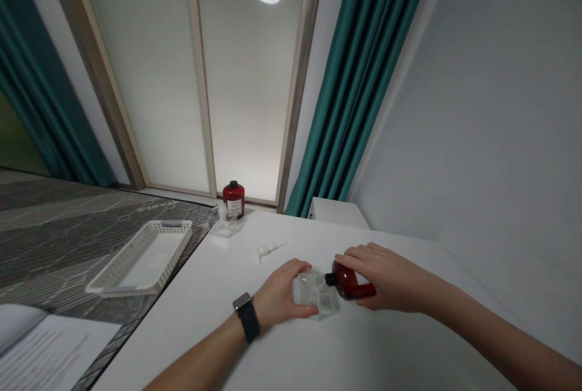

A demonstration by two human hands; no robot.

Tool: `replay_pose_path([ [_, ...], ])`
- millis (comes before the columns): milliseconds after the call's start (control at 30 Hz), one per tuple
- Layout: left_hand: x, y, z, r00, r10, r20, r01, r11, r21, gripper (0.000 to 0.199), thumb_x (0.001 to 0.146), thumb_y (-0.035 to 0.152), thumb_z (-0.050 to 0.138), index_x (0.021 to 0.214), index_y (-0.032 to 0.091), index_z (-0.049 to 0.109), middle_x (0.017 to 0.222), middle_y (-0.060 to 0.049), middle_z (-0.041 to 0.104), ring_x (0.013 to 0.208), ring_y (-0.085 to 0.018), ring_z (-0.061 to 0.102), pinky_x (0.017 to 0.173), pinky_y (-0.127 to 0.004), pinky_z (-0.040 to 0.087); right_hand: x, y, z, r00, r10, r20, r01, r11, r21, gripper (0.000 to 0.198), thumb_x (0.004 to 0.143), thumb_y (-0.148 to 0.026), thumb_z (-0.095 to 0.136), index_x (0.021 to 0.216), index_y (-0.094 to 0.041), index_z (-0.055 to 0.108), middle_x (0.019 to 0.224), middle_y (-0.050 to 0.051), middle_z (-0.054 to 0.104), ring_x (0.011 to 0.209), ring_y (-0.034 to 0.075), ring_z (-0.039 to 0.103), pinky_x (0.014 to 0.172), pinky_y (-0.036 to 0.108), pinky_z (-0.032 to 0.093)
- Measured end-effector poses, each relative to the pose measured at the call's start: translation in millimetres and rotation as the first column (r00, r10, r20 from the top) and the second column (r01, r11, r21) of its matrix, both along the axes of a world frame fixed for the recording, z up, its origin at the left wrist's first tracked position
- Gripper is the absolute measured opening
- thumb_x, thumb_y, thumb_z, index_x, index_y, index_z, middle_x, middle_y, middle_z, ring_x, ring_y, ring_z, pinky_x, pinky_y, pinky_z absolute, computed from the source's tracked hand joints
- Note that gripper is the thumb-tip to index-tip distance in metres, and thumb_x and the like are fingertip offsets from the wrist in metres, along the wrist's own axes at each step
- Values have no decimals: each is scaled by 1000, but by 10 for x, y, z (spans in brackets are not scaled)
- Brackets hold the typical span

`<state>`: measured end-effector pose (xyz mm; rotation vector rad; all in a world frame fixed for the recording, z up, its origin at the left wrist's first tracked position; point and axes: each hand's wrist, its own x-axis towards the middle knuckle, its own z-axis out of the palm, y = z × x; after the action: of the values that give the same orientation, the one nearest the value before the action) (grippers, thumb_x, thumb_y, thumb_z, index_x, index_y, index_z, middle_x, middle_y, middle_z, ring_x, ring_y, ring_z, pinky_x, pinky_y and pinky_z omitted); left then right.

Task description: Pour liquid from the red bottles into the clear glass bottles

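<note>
- My right hand (384, 273) is curled firmly around a glossy dark-red bottle with a black neck (350, 286), over the white surface (309, 354).
- My left hand (284, 297) is half open, thumb and fingers spread around the sides of a clear, transparent container (314, 289), gripping it.
- The bottle sits at 3 o'clock from that container, tipped onto its side; its long axis runs roughly from 9 to 3 o'clock, black mouth towards 9, at the container. I cannot tell whether the two touch or whether anything is flowing.
- Its white label (362, 279) is partly under my fingers; I can read nothing on it.
- At 10 to 11 o'clock from the container, a white plastic pump head (264, 251) lies flat, its thin tube pointing between 2 and 3.
- Farther off, near 11, a second red bottle with a black cap (233, 193) stands upright, its white label's print too small to read.
- Beyond the left edge, towards 9 to 10, is a white perforated plastic basket (154, 257); between 8 and 9, white paper (54, 354) with illegible lines of print.
</note>
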<state>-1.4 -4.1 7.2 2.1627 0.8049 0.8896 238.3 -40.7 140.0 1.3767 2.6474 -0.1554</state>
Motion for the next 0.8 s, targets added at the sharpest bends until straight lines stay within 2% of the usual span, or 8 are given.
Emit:
replay_pose_path([
  [800, 14, -9, 12, 999, 21, 36, -21, 1000, -16, 66, 62, 22, 88, 117, 19, 54, 112, -7, 64, 102, -26, 61, 91, -39, 49, -4, 2, 58, 1000, 13, -13, -13, 999, 30, 65, 71, -24, 77, 132, -21, 55, 119, 12, 66, 105, 32, 61, 92, 44, 44],
])
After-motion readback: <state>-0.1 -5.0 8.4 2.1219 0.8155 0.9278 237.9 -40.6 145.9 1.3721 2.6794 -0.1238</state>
